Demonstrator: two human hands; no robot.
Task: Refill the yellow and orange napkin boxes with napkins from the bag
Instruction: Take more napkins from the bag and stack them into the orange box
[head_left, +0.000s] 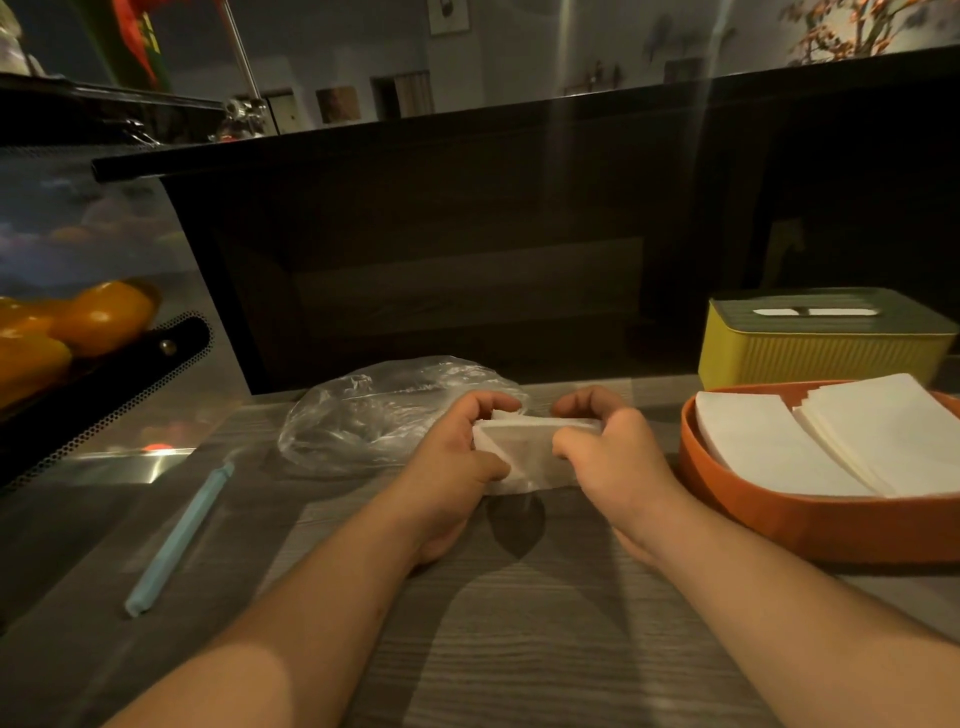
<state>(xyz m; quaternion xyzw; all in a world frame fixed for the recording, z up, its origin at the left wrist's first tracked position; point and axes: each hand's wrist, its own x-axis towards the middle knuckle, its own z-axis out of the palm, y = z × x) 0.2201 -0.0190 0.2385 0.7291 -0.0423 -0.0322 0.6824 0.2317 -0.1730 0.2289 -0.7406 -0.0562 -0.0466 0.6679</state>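
Note:
A stack of white napkins (524, 449) is held over the wooden table between both hands. My left hand (457, 457) grips its left end and my right hand (608, 457) grips its right end. Just behind them lies a crumpled clear plastic bag (374, 415). To the right stands the open orange napkin box (779, 525), holding two leaning stacks of white napkins (831, 441). Behind it sits the yellow napkin box (810, 353) with a dark lid and a slot showing white paper.
A light blue pen (179, 535) lies on the table (519, 623) at the left. A perforated metal case with yellow peppers (98, 317) stands at the far left. A dark counter wall (467, 234) rises behind the table.

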